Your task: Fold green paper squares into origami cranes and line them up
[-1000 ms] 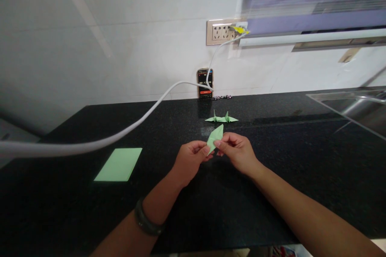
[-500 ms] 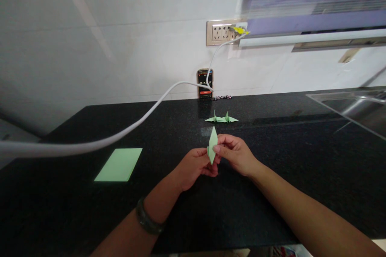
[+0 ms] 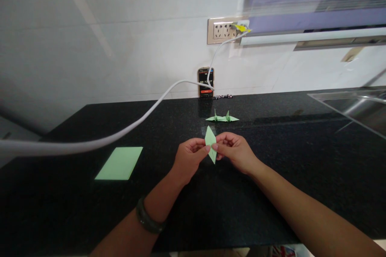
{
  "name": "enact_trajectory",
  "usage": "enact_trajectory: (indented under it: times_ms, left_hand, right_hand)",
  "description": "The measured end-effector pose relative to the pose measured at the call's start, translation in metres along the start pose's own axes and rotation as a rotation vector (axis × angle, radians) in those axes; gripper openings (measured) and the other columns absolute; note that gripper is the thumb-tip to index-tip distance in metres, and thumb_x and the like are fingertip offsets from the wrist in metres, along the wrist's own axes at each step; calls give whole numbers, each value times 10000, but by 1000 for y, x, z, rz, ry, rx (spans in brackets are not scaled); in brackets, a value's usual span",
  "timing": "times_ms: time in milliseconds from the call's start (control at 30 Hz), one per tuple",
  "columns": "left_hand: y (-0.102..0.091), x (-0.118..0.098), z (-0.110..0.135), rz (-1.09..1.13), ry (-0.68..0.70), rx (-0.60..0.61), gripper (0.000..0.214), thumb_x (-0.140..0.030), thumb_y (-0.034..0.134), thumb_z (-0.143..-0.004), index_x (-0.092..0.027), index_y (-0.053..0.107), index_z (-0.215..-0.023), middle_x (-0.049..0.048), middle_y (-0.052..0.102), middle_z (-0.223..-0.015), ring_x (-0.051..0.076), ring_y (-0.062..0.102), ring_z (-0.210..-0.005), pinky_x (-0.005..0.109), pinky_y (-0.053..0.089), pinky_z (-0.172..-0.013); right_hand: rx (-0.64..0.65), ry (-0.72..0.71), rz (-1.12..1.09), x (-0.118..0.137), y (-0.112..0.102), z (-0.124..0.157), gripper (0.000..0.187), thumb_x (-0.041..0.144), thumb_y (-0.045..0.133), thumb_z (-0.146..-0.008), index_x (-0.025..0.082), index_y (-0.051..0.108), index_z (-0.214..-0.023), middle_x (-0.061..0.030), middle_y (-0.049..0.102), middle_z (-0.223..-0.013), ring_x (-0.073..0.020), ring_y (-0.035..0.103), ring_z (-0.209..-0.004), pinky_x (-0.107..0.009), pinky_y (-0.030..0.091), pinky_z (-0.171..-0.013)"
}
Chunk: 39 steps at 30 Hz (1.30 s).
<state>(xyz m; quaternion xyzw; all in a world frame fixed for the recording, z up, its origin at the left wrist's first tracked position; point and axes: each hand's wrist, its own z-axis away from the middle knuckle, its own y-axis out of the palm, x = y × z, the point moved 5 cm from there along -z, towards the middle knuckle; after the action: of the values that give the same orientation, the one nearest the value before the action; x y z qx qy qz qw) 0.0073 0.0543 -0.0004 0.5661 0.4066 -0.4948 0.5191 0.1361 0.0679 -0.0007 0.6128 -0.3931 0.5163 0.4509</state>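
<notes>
A piece of pale green folded paper (image 3: 210, 136), shaped like a long diamond, is held upright above the dark counter. My left hand (image 3: 190, 157) pinches its left edge between thumb and fingers. On the opposite edge, my right hand (image 3: 234, 149) grips it the same way, with the thumb on the near face. Both thumbs almost meet at the middle of the paper. Just beyond stand two green paper cranes (image 3: 222, 118), side by side with their wings touching or overlapping. To the left lies a stack of green paper sheets (image 3: 120, 164).
A phone (image 3: 206, 83) showing a timer leans on the wall, with a beaded string (image 3: 223, 97) beside it. A white cable (image 3: 141, 119) runs from the wall socket (image 3: 223, 30) across the left foreground. A metal sink (image 3: 358, 108) is at the right.
The folded paper has turned so its broad face shows more. My left hand has shifted slightly left and up, and its thumb now presses the near face.
</notes>
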Motion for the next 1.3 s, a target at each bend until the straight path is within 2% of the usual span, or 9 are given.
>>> enact_trajectory:
  times_ms: [233,400,633,767,900,1033,1200,1300]
  left_hand:
    - [-3,0,-1,48,-36,5,182,-218,672,-624,-133,615,-775,13,646,-647,111,581,-569,239,456,-579]
    - [-1,-1,0,125,-7,32,153,-193,654,-644,-147,585,-773,-16,609,-599,95,566,-532,249,463,-584]
    - [-1,-1,0,174,0,74,75,-154,644,-646,-134,610,-710,10,632,-644,114,593,-604,268,474,-646]
    - [0,-2,1,236,-38,93,142,-228,599,-694,-141,631,-802,33,647,-717,140,604,-672,310,478,-688]
    - [1,0,2,98,-97,91,249,-357,579,-713,-118,630,-761,48,638,-668,127,588,-612,276,467,-623]
    - [3,1,2,40,-129,104,245,-311,678,-620,-109,641,-755,46,646,-656,131,589,-606,277,459,-628]
    - [-2,-1,0,-37,-52,-4,241,-313,692,-598,-115,644,-726,29,634,-609,126,572,-569,254,447,-577]
    - [-4,-3,0,-88,-3,-31,224,-317,679,-616,-122,632,-716,27,634,-621,118,563,-570,242,440,-569]
  right_hand:
    - [40,-11,-8,0,0,1,173,267,665,-665,147,586,-761,15,609,-593,-67,535,-453,-196,445,-459]
    - [84,-50,-33,1,0,1,159,261,651,-683,160,598,-794,13,608,-623,-72,549,-482,-204,460,-482]
    - [118,-75,-77,0,-2,1,64,205,632,-697,169,611,-746,16,602,-619,-70,546,-514,-199,459,-515]
    - [102,-89,-86,1,-4,1,56,206,626,-692,175,612,-736,18,589,-646,-72,540,-537,-203,457,-522]
    - [99,-117,-12,7,-2,2,34,198,610,-691,180,604,-719,19,579,-638,-83,536,-544,-224,451,-535]
    - [83,-134,75,10,-1,2,43,216,605,-696,179,602,-717,8,576,-647,-97,534,-572,-238,446,-551]
    - [65,-49,0,4,-1,2,188,298,581,-739,181,585,-886,6,584,-692,-86,539,-571,-224,455,-537]
    - [99,-42,29,4,1,3,185,323,584,-745,155,590,-823,7,589,-645,-70,521,-510,-206,434,-500]
